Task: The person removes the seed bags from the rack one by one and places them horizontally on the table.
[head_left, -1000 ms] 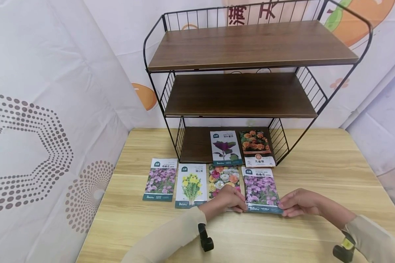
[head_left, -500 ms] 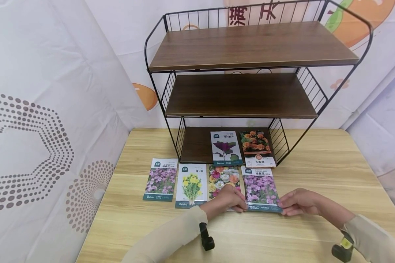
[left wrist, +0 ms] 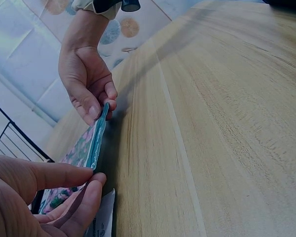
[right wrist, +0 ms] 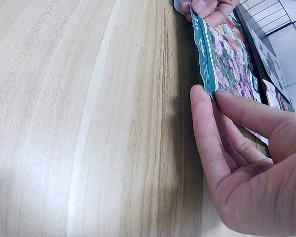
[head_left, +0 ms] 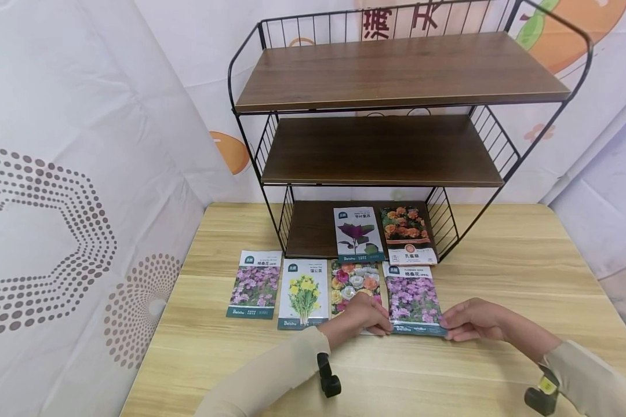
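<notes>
Purple-flowered packet (head_left: pixel 412 296): left grip (head_left: pixel 364 314) and right grip (head_left: pixel 473 321) are pinching its near corners, apparently just off the desk (head_left: pixel 407 379); both should be holding it level

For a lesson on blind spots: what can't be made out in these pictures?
Head: lower part of the multicoloured-flower packet, mostly behind the left grip.
All views: underside of the held purple-flower packet, facing down.
Left wrist: the right sleeve, cut off by the top edge.
</notes>
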{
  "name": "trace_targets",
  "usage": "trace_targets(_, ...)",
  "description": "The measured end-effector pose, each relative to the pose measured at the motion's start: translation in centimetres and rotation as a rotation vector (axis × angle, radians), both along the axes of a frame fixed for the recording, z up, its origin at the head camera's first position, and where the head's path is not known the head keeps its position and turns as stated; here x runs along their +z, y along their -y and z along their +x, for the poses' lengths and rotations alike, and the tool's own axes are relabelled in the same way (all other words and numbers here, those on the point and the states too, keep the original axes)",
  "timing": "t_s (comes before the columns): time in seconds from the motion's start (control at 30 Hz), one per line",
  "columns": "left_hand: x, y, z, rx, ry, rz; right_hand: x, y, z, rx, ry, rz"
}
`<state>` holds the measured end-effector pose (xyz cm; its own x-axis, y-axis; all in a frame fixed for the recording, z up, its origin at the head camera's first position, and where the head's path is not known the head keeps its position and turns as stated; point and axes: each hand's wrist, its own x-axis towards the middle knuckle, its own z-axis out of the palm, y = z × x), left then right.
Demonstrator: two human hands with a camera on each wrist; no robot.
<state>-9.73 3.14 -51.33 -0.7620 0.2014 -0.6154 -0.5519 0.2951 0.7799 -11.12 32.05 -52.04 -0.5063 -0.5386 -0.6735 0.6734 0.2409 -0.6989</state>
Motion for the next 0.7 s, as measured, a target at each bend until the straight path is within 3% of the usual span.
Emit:
trace_targets(0.33,0.07,-0.04,0.06,0.010,0.001,-0.006,0.48,0.12,-0.06,-0.004,0.003,0.037)
trace_targets(0.7,-0.03,0.00,0.16,-0.009,-0.031,-0.014,0.74,0.48,-0.33,-0.013,-0.006,0.149)
